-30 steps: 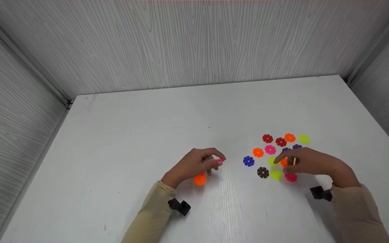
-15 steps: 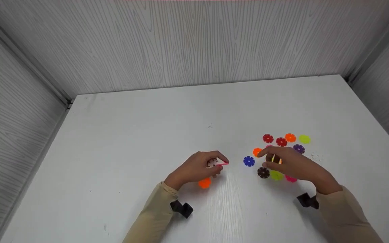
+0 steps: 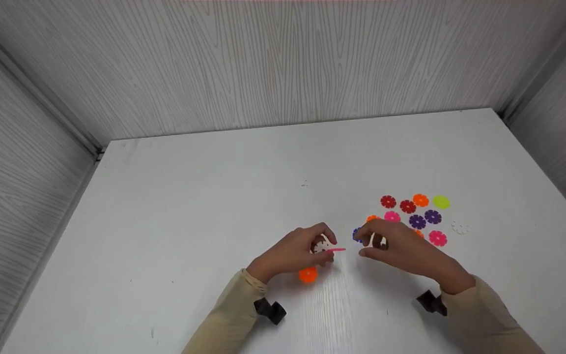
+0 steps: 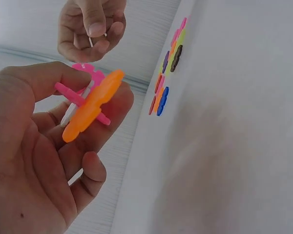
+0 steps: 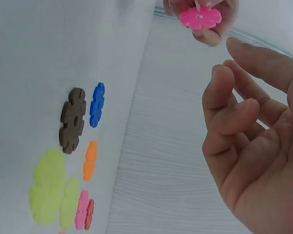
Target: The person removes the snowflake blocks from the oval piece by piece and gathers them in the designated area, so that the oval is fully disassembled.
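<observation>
In the head view my left hand [image 3: 288, 253] holds a small cluster of joined plastic snowflake discs between thumb and fingers. The left wrist view shows this cluster: an orange disc [image 4: 94, 107] in front, a pink one slotted across it, a white one behind and another pink disc [image 4: 90, 73] beyond. My right hand [image 3: 403, 250] hovers a little to the right of it, fingers loosely bent, thumb and index apart, with nothing seen between them. Just beyond its fingertips lies a blue disc [image 3: 357, 235]; it partly covers other loose discs.
Several loose discs lie flat at the right of the white table [image 3: 204, 196], among them a red disc [image 3: 388, 201], a purple disc [image 3: 433, 216] and a white disc [image 3: 460, 226]. The right wrist view shows a brown disc [image 5: 73, 122]. A panel [image 3: 283, 64] walls the back.
My right hand has moved left from over the loose discs toward my left hand, uncovering purple, pink and white discs. My left hand has shifted slightly right and nearer with the joined discs.
</observation>
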{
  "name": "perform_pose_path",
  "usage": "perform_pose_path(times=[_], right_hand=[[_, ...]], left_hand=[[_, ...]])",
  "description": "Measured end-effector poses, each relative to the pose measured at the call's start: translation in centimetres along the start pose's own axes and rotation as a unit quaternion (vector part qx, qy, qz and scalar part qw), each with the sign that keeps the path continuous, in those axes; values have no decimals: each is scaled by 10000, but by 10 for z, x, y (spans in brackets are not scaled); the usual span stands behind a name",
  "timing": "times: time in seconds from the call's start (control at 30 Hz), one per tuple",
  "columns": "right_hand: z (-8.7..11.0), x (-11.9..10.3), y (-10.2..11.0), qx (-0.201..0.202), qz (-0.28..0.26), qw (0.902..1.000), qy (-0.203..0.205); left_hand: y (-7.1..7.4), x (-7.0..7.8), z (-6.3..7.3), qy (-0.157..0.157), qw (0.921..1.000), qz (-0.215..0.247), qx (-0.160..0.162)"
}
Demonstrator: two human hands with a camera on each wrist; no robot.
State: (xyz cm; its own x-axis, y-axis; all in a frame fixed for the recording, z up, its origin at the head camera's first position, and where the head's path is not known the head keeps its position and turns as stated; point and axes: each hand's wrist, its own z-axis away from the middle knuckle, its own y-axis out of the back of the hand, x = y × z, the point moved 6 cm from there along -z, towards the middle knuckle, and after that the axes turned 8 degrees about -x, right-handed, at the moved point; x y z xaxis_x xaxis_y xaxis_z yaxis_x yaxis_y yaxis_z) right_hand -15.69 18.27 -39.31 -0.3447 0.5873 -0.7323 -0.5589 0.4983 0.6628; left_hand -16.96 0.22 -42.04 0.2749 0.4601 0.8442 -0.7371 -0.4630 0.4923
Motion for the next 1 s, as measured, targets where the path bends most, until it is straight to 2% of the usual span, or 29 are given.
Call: perform_pose_path(times=[0.23, 0.47, 0.53, 0.73, 0.87, 1.0], right_hand=[[-7, -6, -17, 9, 574, 9983, 120], [-11, -13, -21, 365, 1214, 9907, 486], [-11, -14, -20, 507, 1327, 9885, 521], [-10, -16, -17, 821, 1423, 9849, 547], [-9, -17, -16, 916, 1439, 9834, 626], [-8, -18, -14, 951, 1379, 9835, 682]], left_hand=[[-9, -1, -4, 40, 9997, 71, -217], [-8, 0, -4, 27, 9997, 63, -250], [-8, 1, -3, 113, 9996, 75, -230], [-4, 2, -1, 394, 9992, -26, -26], [-2, 1, -1, 461, 9987, -108, 201], [0, 1, -1, 395, 9982, -124, 439]])
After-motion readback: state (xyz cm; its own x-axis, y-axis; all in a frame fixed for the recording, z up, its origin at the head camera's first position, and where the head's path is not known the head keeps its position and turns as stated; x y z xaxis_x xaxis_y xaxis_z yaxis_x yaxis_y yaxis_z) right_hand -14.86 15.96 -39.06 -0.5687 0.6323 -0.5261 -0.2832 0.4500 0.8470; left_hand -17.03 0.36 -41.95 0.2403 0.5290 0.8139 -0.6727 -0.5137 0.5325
